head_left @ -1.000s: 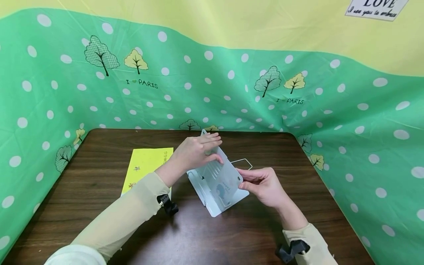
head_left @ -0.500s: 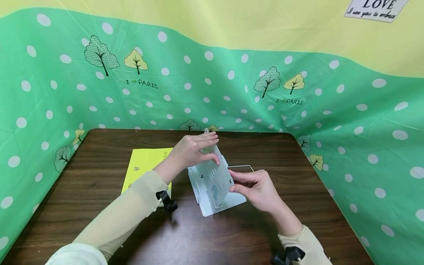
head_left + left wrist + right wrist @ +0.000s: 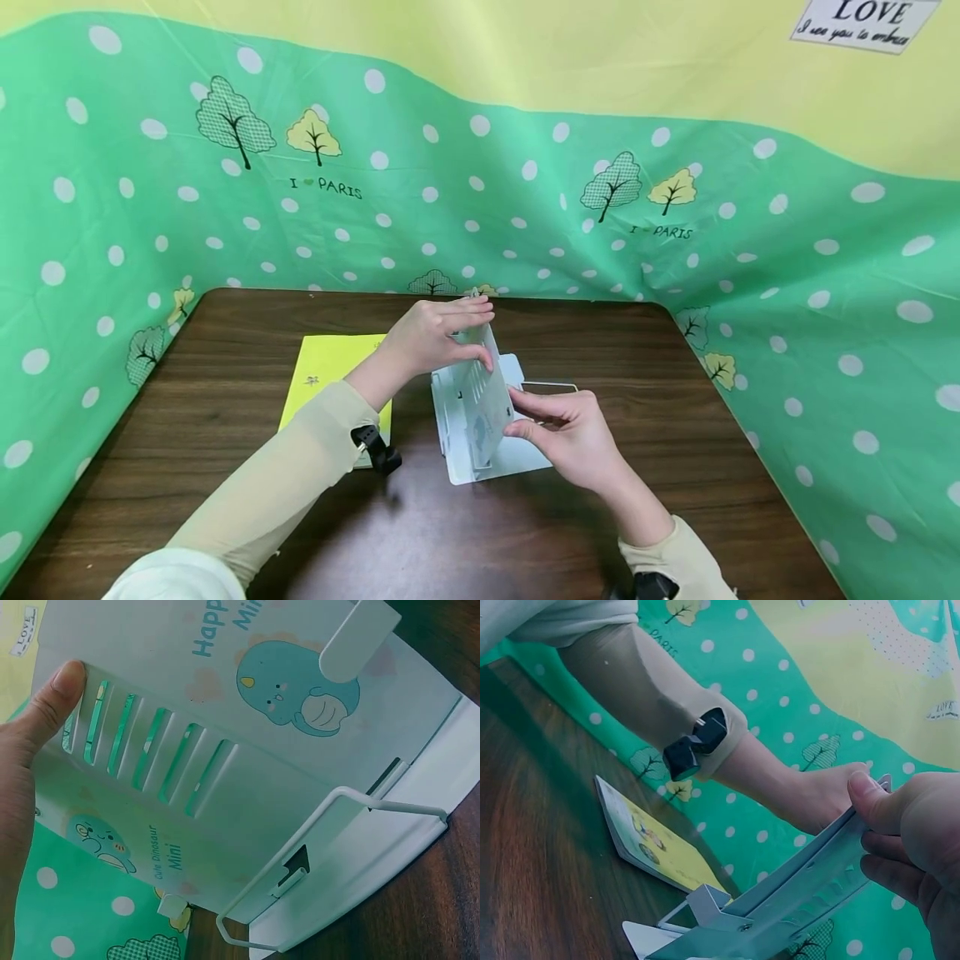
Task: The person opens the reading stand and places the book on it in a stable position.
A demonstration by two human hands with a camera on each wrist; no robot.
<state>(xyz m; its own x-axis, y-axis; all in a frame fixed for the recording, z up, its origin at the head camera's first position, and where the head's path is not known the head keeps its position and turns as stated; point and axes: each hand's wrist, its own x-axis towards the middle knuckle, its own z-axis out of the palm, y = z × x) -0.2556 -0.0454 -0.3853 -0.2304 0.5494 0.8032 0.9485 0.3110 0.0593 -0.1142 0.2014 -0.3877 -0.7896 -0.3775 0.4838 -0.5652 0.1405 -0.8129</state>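
A pale blue-white book stand, printed with a cartoon dinosaur, stands on the table with its slotted panel raised steeply from the flat base. My left hand holds the panel's upper edge. In the left wrist view its thumb lies on the face by the slots, while the other fingers are hidden. My right hand pinches the panel's near right corner between thumb and fingers, as the right wrist view also shows. A wire page holder spans the stand's lower ledge.
A yellow book lies left of the stand, partly covered by my left forearm. A thin wire leg sticks out behind the stand on the right. Dotted green cloth hangs along the table's back and sides.
The panel has swung leftward and stands steeper, baring more of the base on its right. My right hand has moved left with the corner; my left hand has shifted only slightly.
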